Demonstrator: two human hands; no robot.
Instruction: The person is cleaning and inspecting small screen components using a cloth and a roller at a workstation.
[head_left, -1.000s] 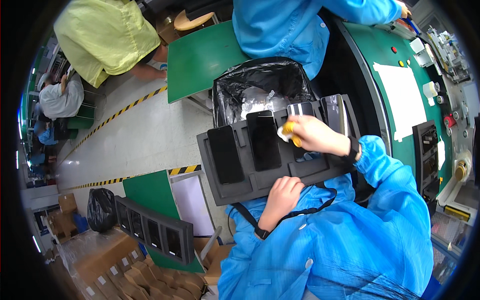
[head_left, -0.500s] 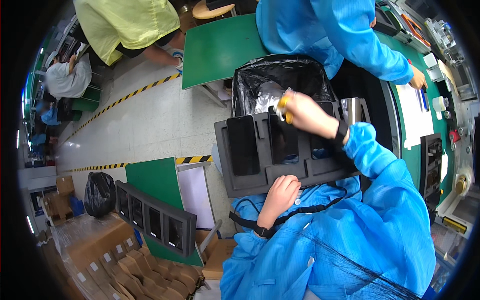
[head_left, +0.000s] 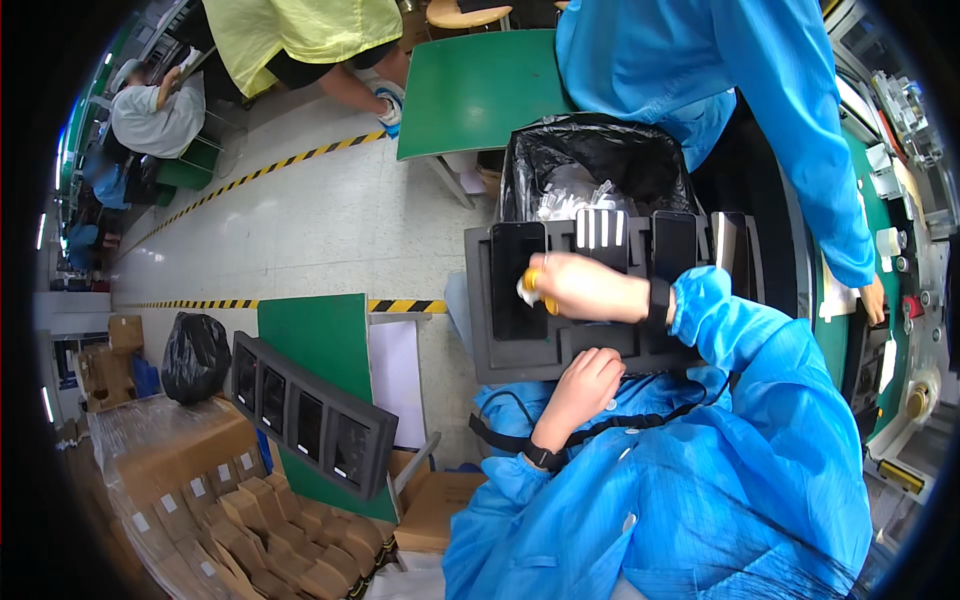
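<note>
A black foam tray (head_left: 481,330) lies in front of me with several dark-screened phones in its slots. My right hand (head_left: 585,287) is over the leftmost phone (head_left: 508,255), pinching a small white wad (head_left: 525,293) against its screen. Yellow covers, seemingly finger cots, show at the fingertips. Part of the second phone (head_left: 603,245) is hidden by this hand; a third phone (head_left: 675,240) and another (head_left: 728,240) lie to its right. Along the tray's near edge, my left hand (head_left: 592,380) is closed over the rim, fingers bent.
Beyond the tray stands a bin lined with a black bag (head_left: 650,160), holding clear plastic scraps (head_left: 575,195). A second phone tray (head_left: 310,420) leans on a green board at left. Cardboard boxes (head_left: 200,460) fill the lower left. A blue-sleeved co-worker (head_left: 790,100) reaches along the right bench.
My right hand has moved from the tray's far middle to the leftmost phone, with the white wad. The left hand stays on the near edge. The co-worker's arm has come nearer on the right.
</note>
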